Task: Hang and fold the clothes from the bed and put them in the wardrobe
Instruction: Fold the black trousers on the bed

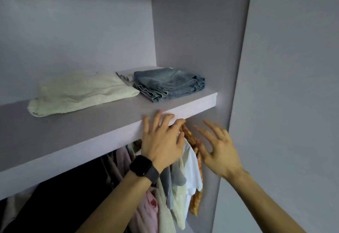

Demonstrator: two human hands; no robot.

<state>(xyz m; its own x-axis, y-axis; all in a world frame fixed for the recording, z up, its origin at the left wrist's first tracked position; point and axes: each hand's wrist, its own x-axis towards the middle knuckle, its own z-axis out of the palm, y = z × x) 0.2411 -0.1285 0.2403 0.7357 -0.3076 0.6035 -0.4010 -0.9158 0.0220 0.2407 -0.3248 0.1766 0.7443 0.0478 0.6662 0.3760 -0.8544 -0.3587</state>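
Inside the wardrobe point(201, 31), a person reaches w/ both hands toward the clothes hung under the shelf point(91, 137). The L hand point(163, 144), w/ a black watch point(142, 165) on the wrist and a thin ring point(178, 126), is up at the shelf's front edge. Its fingers are spread and mostly straight, gripping nothing I can make out. Its fingertips are right at the top of an orange patterned garment point(190, 137), but blur hides whether they touch.

The R hand point(218, 152), at 3 o'clock from the L, is splayed wide and holds nothing, just beside that same orange piece. Hanging at 6 o'clock below the hands are a white top point(192, 166), cream and grey pieces, and a pink garment point(146, 210).

On the shelf, folded jeans point(170, 84) lie at 12 o'clock from the L hand. A cream garment point(82, 93) lies just beside them at 9 o'clock.
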